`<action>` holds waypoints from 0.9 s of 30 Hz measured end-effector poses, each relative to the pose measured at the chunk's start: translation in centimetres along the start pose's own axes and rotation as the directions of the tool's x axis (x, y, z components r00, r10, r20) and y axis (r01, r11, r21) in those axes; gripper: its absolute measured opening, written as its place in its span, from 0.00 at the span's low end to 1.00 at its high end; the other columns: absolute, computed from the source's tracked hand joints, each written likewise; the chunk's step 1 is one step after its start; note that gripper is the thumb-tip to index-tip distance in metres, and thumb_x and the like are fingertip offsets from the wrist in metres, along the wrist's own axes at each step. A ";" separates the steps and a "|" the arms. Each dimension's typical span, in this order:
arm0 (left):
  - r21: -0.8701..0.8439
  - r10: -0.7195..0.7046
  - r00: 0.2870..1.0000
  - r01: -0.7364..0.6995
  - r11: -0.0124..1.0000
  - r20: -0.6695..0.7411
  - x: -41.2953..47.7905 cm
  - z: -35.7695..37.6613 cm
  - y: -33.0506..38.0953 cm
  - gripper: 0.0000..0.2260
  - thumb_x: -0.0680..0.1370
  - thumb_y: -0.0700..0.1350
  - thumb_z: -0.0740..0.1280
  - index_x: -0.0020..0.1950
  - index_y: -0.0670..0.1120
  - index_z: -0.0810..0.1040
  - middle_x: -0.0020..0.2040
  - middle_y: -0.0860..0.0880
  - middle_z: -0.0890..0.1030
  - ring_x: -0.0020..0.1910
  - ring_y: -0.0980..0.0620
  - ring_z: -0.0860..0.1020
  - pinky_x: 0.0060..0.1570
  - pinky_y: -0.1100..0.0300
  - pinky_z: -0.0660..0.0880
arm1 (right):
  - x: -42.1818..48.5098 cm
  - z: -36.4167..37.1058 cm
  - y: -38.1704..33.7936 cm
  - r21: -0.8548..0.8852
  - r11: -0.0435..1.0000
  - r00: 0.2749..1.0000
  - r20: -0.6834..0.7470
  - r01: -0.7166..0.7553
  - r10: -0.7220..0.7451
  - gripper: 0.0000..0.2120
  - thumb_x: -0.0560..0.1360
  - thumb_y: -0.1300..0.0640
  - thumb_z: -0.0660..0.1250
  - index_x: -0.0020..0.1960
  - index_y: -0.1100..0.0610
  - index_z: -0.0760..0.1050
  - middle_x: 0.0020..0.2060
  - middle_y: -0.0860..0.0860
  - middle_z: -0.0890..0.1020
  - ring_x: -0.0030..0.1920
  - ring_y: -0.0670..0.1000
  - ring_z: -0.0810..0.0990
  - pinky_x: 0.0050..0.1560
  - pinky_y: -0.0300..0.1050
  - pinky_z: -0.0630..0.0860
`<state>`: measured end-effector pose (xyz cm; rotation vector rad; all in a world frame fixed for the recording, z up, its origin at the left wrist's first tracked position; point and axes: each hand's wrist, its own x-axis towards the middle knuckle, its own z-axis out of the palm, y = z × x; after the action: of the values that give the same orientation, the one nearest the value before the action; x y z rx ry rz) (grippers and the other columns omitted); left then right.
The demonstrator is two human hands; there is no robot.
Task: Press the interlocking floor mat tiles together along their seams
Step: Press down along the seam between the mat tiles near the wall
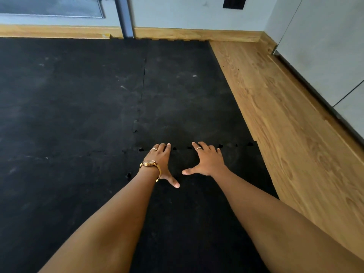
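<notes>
Black interlocking mat tiles cover the floor. The near tile lies under both my hands, and the far tile lies beyond it. Between them runs a crosswise seam with small dark gaps showing at its notches. My left hand, with a gold watch and a ring, lies flat, fingers spread, fingertips at the seam. My right hand lies flat beside it, fingers spread on the same seam. A lengthwise seam runs away toward the wall, slightly parted at its far end.
A large left tile fills the left side. Bare wooden floor borders the mats on the right. A wooden skirting board and a grey metal post stand at the far wall. White cabinet panels line the right.
</notes>
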<state>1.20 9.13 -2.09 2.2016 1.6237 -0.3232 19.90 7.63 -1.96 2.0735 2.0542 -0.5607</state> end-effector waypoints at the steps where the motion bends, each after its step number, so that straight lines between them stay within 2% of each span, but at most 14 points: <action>1: -0.015 0.006 1.000 -0.006 1.000 -0.003 0.0 0.1 -0.1 0.68 0.52 0.68 0.78 0.79 0.47 0.42 0.79 0.46 0.51 0.78 0.42 0.46 0.75 0.46 0.52 | 0.0 -0.1 0.0 -0.006 1.000 1.000 0.001 -0.002 0.002 0.56 0.63 0.28 0.70 0.80 0.49 0.46 0.79 0.52 0.53 0.77 0.60 0.54 0.75 0.65 0.52; 6: -0.094 0.017 1.000 -0.018 0.995 -0.006 0.4 1.2 -0.4 0.68 0.51 0.67 0.79 0.79 0.49 0.42 0.80 0.48 0.48 0.78 0.44 0.42 0.74 0.45 0.53 | -0.2 0.2 -0.6 -0.015 0.999 0.999 -0.013 -0.042 0.042 0.54 0.65 0.32 0.71 0.80 0.50 0.46 0.79 0.53 0.53 0.77 0.60 0.54 0.75 0.61 0.55; 9: -0.093 0.016 1.000 -0.016 0.996 0.006 0.5 1.6 -0.5 0.67 0.53 0.68 0.78 0.79 0.48 0.42 0.80 0.48 0.45 0.78 0.45 0.40 0.75 0.45 0.52 | 0.2 0.9 -0.5 0.014 0.999 0.998 0.042 -0.043 0.043 0.54 0.68 0.34 0.70 0.80 0.51 0.41 0.80 0.53 0.45 0.78 0.61 0.44 0.76 0.62 0.47; 12: -0.043 0.043 0.995 -0.040 0.998 0.088 0.7 1.5 -0.2 0.66 0.57 0.68 0.77 0.79 0.45 0.38 0.79 0.47 0.38 0.77 0.43 0.35 0.75 0.46 0.44 | 0.8 1.4 -0.2 0.035 0.998 0.991 0.127 -0.045 0.040 0.54 0.70 0.34 0.68 0.79 0.51 0.35 0.79 0.53 0.37 0.77 0.61 0.35 0.76 0.63 0.41; 17: 0.029 0.044 0.981 -0.051 0.998 0.188 1.2 1.0 -0.1 0.65 0.60 0.69 0.74 0.77 0.46 0.31 0.77 0.46 0.31 0.75 0.42 0.31 0.74 0.46 0.38 | 1.8 1.9 0.3 0.034 0.999 0.978 0.209 -0.020 0.012 0.54 0.71 0.31 0.63 0.77 0.52 0.30 0.77 0.53 0.31 0.76 0.60 0.31 0.73 0.63 0.35; 21: 0.004 0.067 0.975 -0.069 0.998 0.210 0.8 0.8 -0.3 0.66 0.59 0.71 0.73 0.76 0.47 0.30 0.76 0.47 0.28 0.73 0.44 0.28 0.74 0.46 0.37 | 1.3 1.9 1.0 0.030 0.999 0.980 0.199 0.018 -0.024 0.52 0.72 0.29 0.59 0.77 0.51 0.30 0.76 0.52 0.30 0.76 0.59 0.30 0.73 0.60 0.33; 25: 0.140 0.043 0.964 -0.082 0.987 0.263 0.0 -0.5 0.2 0.69 0.56 0.69 0.76 0.76 0.46 0.30 0.77 0.45 0.30 0.75 0.43 0.30 0.73 0.46 0.36 | 0.0 1.1 1.9 0.052 0.998 0.982 0.179 0.045 -0.054 0.51 0.72 0.30 0.61 0.78 0.51 0.34 0.78 0.54 0.34 0.77 0.59 0.33 0.75 0.59 0.37; 27: 0.283 0.016 0.967 -0.091 0.955 0.255 0.2 -1.4 2.0 0.69 0.56 0.67 0.77 0.77 0.42 0.32 0.78 0.42 0.33 0.76 0.40 0.35 0.74 0.45 0.38 | -1.0 0.6 4.2 0.067 0.996 0.988 0.150 -0.057 0.046 0.56 0.68 0.29 0.66 0.78 0.50 0.35 0.77 0.56 0.33 0.76 0.61 0.32 0.75 0.61 0.38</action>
<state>3.05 9.39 -0.53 2.2970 1.4507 -0.8399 24.01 6.29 -2.75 2.0493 1.9192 -0.7656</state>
